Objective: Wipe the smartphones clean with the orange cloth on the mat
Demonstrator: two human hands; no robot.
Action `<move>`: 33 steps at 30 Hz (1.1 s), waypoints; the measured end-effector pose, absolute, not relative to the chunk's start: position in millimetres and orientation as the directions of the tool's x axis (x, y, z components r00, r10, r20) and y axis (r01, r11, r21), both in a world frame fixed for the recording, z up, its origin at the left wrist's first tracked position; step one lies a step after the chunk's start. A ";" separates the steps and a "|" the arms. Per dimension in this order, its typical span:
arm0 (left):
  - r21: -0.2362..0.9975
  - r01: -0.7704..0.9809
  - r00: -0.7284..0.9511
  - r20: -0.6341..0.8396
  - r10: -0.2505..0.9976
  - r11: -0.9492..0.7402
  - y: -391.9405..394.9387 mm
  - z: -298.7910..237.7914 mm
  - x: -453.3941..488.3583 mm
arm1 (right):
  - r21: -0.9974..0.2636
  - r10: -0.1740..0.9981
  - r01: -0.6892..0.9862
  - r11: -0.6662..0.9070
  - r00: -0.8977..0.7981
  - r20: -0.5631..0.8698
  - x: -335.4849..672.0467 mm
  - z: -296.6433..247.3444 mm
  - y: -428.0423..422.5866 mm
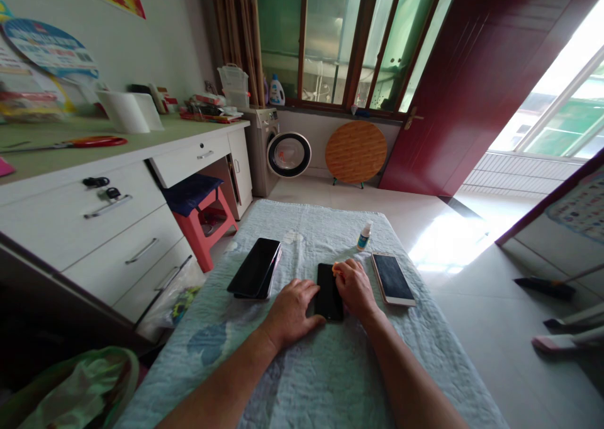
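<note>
A black smartphone (329, 300) lies on the quilted cloth between my hands. My left hand (293, 312) rests at its left edge, thumb spread from the fingers, touching the side. My right hand (353, 286) is closed over the upper right of the screen, pinching a small orange piece of cloth or sponge (335, 268), mostly hidden by the fingers. To the right is a white-framed smartphone (393, 279) with a dark screen. Beyond it stands a small spray bottle (364, 236) with a white cap. Left of my hands, a dark phone (257, 268) lies atop another device.
A light blue quilted cloth (302, 228) covers the table. White drawers (127, 253) and a red stool (207, 218) are on the left. Behind are a washing machine (264, 152) with its door open and a round wooden tabletop (356, 152). A green basket (125, 378) sits lower left.
</note>
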State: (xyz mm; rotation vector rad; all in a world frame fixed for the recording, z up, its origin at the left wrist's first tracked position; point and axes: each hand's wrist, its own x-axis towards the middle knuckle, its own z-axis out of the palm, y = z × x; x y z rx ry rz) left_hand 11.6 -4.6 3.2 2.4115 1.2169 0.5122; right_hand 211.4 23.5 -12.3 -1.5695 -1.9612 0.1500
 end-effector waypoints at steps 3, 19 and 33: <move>0.493 0.676 0.557 0.145 0.818 -0.548 -4.1 2.5 11.4 | -0.456 0.916 0.842 0.289 -0.106 0.386 211.2 -12.0 23.2; 0.488 0.682 0.550 0.148 0.822 -0.545 -5.6 1.6 11.1 | -0.464 0.921 0.840 0.282 -0.101 0.377 210.7 -12.2 23.6; 0.487 0.679 0.557 0.144 0.818 -0.549 -5.0 2.7 11.0 | -0.476 0.917 0.829 0.293 -0.104 0.384 211.1 -12.3 23.2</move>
